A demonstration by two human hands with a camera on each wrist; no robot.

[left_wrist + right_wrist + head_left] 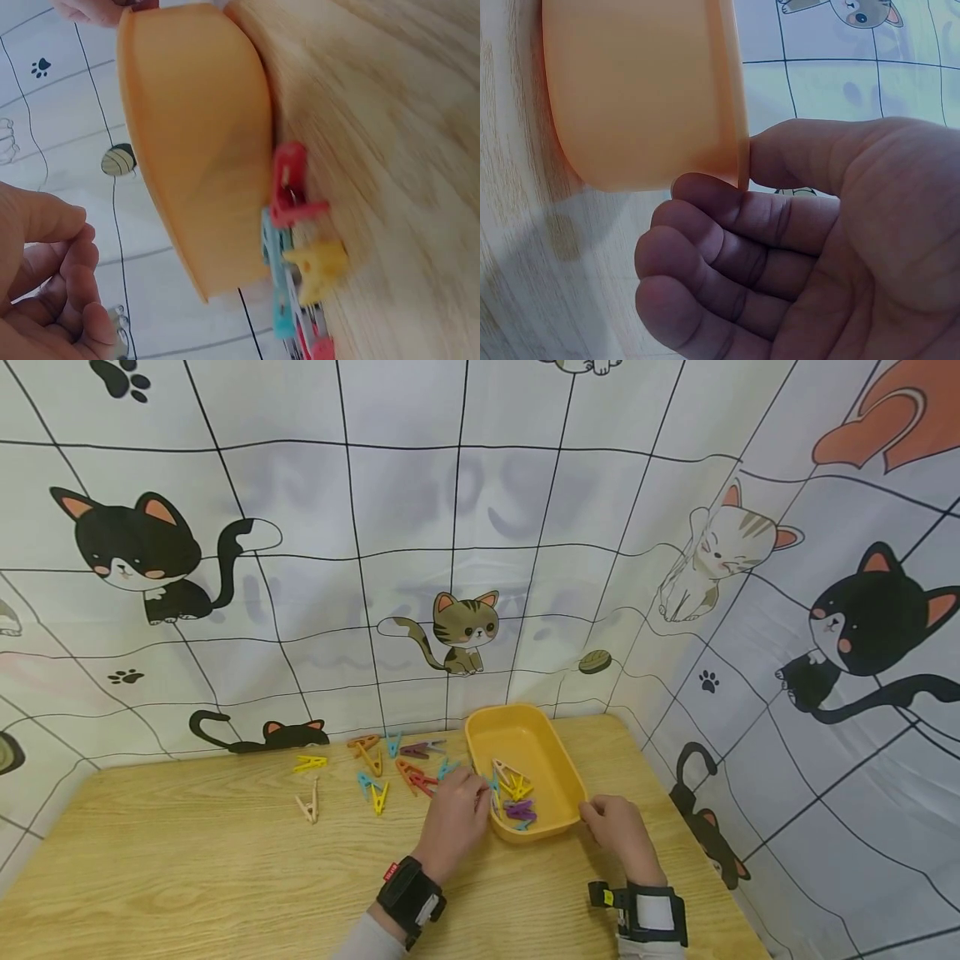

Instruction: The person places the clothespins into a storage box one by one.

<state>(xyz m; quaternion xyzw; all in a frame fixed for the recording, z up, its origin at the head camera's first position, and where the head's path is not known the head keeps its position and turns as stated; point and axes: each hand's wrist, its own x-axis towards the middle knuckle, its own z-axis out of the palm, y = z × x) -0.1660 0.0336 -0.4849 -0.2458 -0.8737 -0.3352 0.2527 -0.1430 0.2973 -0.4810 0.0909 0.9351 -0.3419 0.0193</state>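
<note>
A yellow plastic bin (558, 752) stands on the table with several clothespins in it, among them a purple clothespin (520, 811) and a yellow clothespin (516, 787). My right hand (621, 831) pinches the bin's near right corner, thumb on one side of the rim and curled index finger on the other, as the right wrist view shows. Over the bin's left rim is my left hand (454, 814), fingers loosely bent and thumb tip close to the index fingertip. In the left wrist view, nothing shows between those fingers (81, 255). A light-blue clothespin (494, 782) lies just past its fingertips.
Left of the bin, several loose clothespins lie scattered: a red clothespin (422, 781), an orange clothespin (366, 743), a yellow clothespin (310, 763) and a beige clothespin (309, 802). A cat-print curtain (405, 527) hangs behind and right of the wooden table (225, 860).
</note>
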